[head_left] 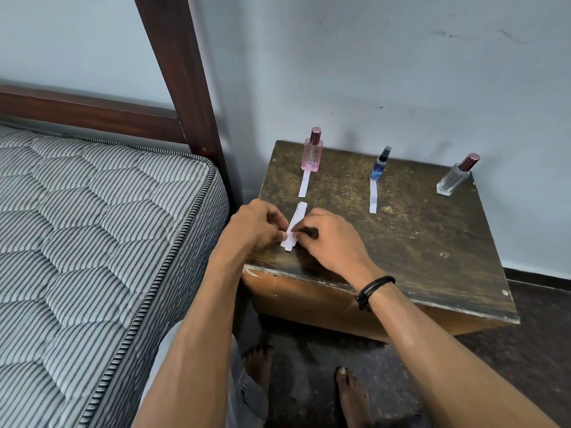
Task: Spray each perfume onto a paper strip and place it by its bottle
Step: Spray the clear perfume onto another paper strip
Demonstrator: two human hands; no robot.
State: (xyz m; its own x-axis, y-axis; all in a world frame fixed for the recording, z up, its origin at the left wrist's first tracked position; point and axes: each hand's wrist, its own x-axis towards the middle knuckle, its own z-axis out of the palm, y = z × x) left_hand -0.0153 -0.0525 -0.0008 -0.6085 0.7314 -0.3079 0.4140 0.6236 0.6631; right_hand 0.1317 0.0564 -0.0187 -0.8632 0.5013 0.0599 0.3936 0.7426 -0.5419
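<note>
Head view, looking down at the wooden side table: the little stack of paper strips sits just left of frame centre, near the table's front edge. Left hand and right hand both pinch it with curled fingertips, one from each side, wrists low. The strips look feather-light and floppy and probably cling together, so I'd peel one off by its near end, gently. Up top, the pink bottle and blue bottle each have a single strip below them, while the clear bottle at right has none yet
</note>
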